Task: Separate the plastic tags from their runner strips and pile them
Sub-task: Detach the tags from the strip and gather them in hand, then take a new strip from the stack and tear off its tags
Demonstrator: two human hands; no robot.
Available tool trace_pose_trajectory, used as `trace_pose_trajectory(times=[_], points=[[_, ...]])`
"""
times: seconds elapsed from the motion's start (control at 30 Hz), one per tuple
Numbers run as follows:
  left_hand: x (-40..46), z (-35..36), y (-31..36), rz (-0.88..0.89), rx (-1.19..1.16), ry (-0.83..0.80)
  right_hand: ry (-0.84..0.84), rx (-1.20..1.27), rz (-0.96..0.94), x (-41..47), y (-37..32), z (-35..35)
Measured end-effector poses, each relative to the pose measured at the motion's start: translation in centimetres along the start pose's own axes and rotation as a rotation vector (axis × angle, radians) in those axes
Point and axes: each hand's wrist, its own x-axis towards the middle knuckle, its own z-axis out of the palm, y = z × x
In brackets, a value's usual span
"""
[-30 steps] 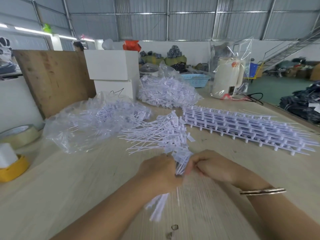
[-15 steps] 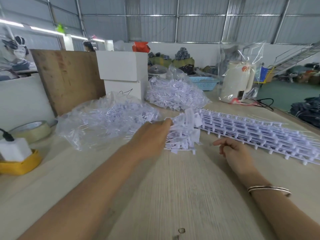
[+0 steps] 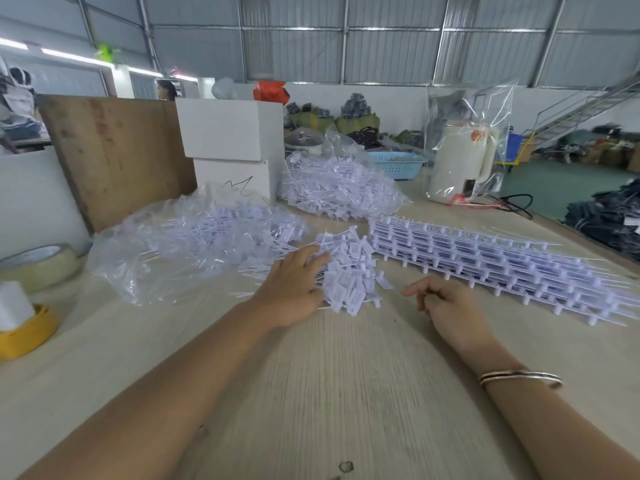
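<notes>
A loose pile of white plastic tags point(image 3: 349, 271) lies on the wooden table point(image 3: 346, 375) in the middle. My left hand point(image 3: 294, 289) rests flat on the pile's left side, fingers straight. My right hand point(image 3: 446, 303) lies on the table just right of the pile, fingers loosely curled, holding nothing. A long stack of tags on their runner strips point(image 3: 502, 261) stretches across the table to the right, beyond my right hand.
A clear bag of tags point(image 3: 194, 244) sits left of the pile, another heap of tags point(image 3: 339, 192) behind it. White boxes point(image 3: 232, 147), a wooden board point(image 3: 114, 157), a bagged kettle point(image 3: 464, 164), a tape roll point(image 3: 38, 265) and a yellow holder point(image 3: 27, 334) ring the table.
A second ago both hands held a bunch of tags close to me. The left hand carried them forward onto the pile and now lies flat on it; the right hand let go.
</notes>
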Motion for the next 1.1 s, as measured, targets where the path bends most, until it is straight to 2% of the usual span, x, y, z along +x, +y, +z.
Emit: trace_pose_trajectory(times=[0.07,0.17,0.33,0.4,0.53,0.6,0.8,0.93,1.03,1.1], points=[[-0.6,0.8,0.8,-0.02,0.083,-0.096,-0.002,-0.018,-0.006,0.0,-0.2,-0.1],[-1.0,1.2,1.8,-0.092,0.136,-0.085,-0.002,-0.025,-0.005,-0.2,-0.6,-0.1],[-1.1,-0.3,3.9,0.032,0.046,0.208,-0.017,-0.062,-0.011,-0.4,-0.8,-0.1],[-0.8,-0.7,5.6,0.115,0.06,0.256,-0.047,-0.086,-0.001,-0.5,-0.8,0.1],[1.0,0.1,9.7,0.268,0.099,0.179,0.0,-0.051,-0.005,-0.4,-0.9,0.0],[2.3,1.2,11.5,0.254,0.022,0.134,0.094,-0.01,0.0,-0.2,-0.8,-0.3],[8.5,3.1,15.8,-0.239,-0.455,0.067,0.36,0.229,0.123,0.3,-0.2,-0.9],[12.3,3.9,16.8,-0.567,-0.91,0.049,0.362,0.301,0.118,0.2,-0.5,-1.1],[13.6,4.8,17.4,-0.666,-1.15,0.035,0.346,0.296,0.106,-0.1,-0.9,-1.1],[13.9,5.2,17.7,-0.7,-1.205,0.037,0.36,0.323,0.128,-0.1,-1.0,-1.2]])
